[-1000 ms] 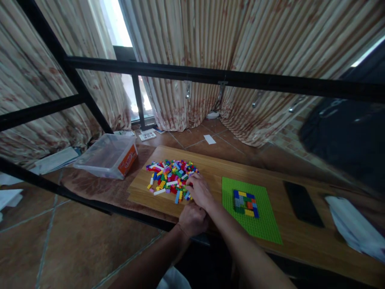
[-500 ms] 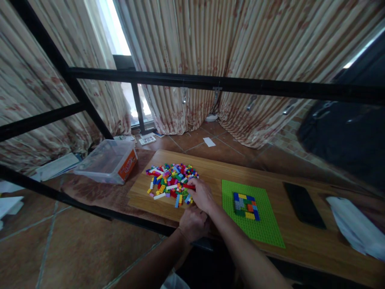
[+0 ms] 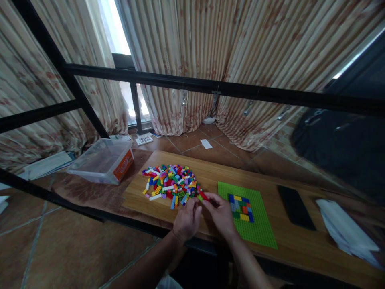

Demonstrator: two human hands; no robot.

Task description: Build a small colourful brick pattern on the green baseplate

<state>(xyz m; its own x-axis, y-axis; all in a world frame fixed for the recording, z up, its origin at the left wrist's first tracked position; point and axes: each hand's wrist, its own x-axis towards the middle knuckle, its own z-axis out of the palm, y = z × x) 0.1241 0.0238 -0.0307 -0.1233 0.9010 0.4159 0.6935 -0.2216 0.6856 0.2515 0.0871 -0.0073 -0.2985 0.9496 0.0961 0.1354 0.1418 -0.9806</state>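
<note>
A pile of small coloured bricks lies on the wooden table. To its right is a green baseplate with a patch of blue, yellow, red and green bricks pressed onto it. My right hand sits between pile and baseplate, fingers pinched on a red brick. My left hand is just beside it at the near edge of the pile, fingers curled; what they hold, if anything, is hidden.
A clear plastic box with an orange label stands at the left on a brown cloth. A black phone and white cloth lie on the table at the right. Black metal bars cross in front; curtains hang behind.
My right hand has come out of the brick pile toward me and to the right, now pinching a red brick. My left hand has moved up beside it.
</note>
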